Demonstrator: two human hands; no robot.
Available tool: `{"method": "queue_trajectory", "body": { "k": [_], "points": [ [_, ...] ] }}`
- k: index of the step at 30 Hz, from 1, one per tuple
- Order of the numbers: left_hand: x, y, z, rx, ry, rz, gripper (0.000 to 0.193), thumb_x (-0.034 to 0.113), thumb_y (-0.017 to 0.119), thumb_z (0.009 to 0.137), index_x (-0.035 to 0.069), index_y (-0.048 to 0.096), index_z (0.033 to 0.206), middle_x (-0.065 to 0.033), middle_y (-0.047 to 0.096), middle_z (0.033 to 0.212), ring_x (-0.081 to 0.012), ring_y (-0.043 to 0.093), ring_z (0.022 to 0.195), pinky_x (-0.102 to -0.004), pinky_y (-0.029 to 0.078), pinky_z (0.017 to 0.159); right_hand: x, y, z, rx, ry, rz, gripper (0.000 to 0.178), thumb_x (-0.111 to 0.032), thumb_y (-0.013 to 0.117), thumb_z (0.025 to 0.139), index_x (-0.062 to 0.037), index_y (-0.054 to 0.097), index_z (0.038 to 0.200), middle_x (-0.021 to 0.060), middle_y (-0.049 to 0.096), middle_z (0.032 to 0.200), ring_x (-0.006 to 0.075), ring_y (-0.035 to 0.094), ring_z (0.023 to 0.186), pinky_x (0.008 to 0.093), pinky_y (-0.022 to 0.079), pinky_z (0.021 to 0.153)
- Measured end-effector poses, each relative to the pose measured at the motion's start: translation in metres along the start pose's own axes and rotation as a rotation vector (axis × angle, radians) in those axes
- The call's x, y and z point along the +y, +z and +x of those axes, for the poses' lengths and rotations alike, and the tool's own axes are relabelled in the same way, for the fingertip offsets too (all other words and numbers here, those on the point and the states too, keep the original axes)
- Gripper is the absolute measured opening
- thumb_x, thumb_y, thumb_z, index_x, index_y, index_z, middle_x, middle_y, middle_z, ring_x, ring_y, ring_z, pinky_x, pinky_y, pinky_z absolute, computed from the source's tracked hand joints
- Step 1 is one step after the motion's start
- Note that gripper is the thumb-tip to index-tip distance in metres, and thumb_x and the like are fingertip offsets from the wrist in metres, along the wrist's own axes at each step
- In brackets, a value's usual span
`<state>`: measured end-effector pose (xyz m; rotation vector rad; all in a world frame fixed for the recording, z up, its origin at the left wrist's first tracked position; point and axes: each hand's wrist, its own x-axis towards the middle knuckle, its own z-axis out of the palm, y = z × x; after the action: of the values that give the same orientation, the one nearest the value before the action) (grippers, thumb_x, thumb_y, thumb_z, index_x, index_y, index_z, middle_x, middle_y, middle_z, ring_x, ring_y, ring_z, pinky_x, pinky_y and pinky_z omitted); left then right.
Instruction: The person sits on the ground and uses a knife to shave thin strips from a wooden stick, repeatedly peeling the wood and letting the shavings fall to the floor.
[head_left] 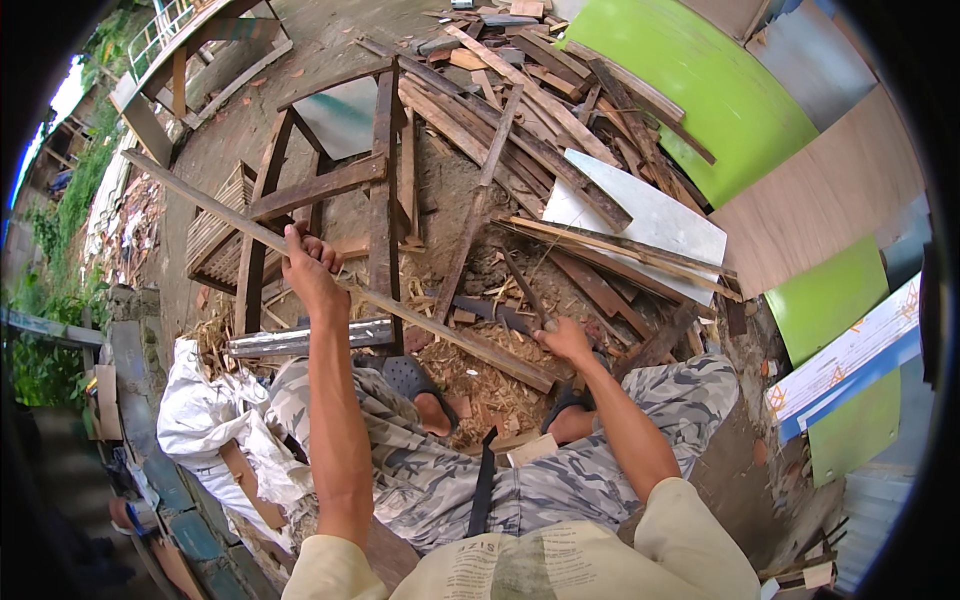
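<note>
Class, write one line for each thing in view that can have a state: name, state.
Left hand, closed on long wooden strip
Long wooden strip, held slantwise
Right hand, closed on dark slender piece
Dark slender piece, held
Sandals, worn
Wooden frame, assembled
White sack, crumpled
Wood pile, jumbled

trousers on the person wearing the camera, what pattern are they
The trousers have a grey camouflage pattern, seen best in the head view.

We see a stick (410, 313) before a frame (384, 225) — woodpile (545, 160) to the frame's right, panels (825, 180) farther right — a sack (200, 410) at our left.
</note>
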<state>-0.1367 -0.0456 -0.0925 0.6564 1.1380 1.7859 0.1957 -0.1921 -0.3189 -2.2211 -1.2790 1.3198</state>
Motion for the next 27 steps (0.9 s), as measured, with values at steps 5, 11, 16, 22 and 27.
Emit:
{"method": "queue_trajectory", "body": {
  "k": [5, 11, 16, 22, 27],
  "points": [
    [0.002, -0.006, -0.008, 0.002, 0.011, -0.030, 0.036, 0.036, 0.046, 0.104, 0.001, 0.055, 0.105, 0.0019, 0.037, 0.065, -0.0083, 0.032, 0.051, -0.0256, 0.027, 0.047, -0.027, 0.034, 0.057, 0.033, -0.054, 0.091, 0.054, -0.037, 0.077, 0.077, 0.0043, 0.063, 0.108, 0.0253, 0.067, 0.099, 0.0392, 0.065, 0.096, 0.0474, 0.050, 0.082],
    [-0.015, -0.013, -0.008, -0.040, -0.070, -0.036, 0.039, 0.041, 0.043, 0.104, 0.004, 0.053, 0.106, 0.0003, 0.037, 0.066, -0.0096, 0.033, 0.052, -0.0263, 0.028, 0.048, -0.056, 0.093, 0.141, 0.341, -0.109, 0.046, 0.055, -0.033, 0.076, 0.079, -0.0001, 0.059, 0.120, 0.0242, 0.066, 0.109, 0.0393, 0.062, 0.107, 0.0473, 0.048, 0.092],
    [-0.033, -0.034, 0.005, 0.028, -0.199, -0.058, 0.043, 0.046, 0.040, 0.104, 0.005, 0.051, 0.108, -0.0016, 0.040, 0.068, -0.0116, 0.035, 0.054, -0.0266, 0.031, 0.050, -0.089, 0.119, 0.187, 0.210, 0.002, 0.180, 0.054, -0.024, 0.068, 0.090, -0.0026, 0.049, 0.137, 0.0240, 0.063, 0.121, 0.0386, 0.062, 0.109, 0.0481, 0.050, 0.091],
    [-0.042, -0.023, 0.008, 0.084, -0.316, -0.044, 0.047, 0.049, 0.040, 0.103, 0.005, 0.051, 0.110, -0.0026, 0.042, 0.069, -0.0123, 0.037, 0.057, -0.0272, 0.034, 0.051, -0.108, 0.156, 0.227, 0.255, 0.097, 0.250, 0.058, -0.027, 0.070, 0.089, -0.0059, 0.049, 0.138, 0.0227, 0.062, 0.125, 0.0398, 0.059, 0.115, 0.0481, 0.048, 0.095],
    [-0.048, -0.020, 0.008, 0.071, -0.323, -0.060, 0.049, 0.051, 0.038, 0.103, 0.004, 0.051, 0.110, -0.0029, 0.043, 0.068, -0.0125, 0.037, 0.055, -0.0272, 0.033, 0.051, -0.119, 0.168, 0.246, 0.157, 0.141, 0.314, 0.052, -0.015, 0.066, 0.087, -0.0040, 0.050, 0.136, 0.0235, 0.063, 0.122, 0.0378, 0.063, 0.107, 0.0456, 0.050, 0.088]
  ]
}}
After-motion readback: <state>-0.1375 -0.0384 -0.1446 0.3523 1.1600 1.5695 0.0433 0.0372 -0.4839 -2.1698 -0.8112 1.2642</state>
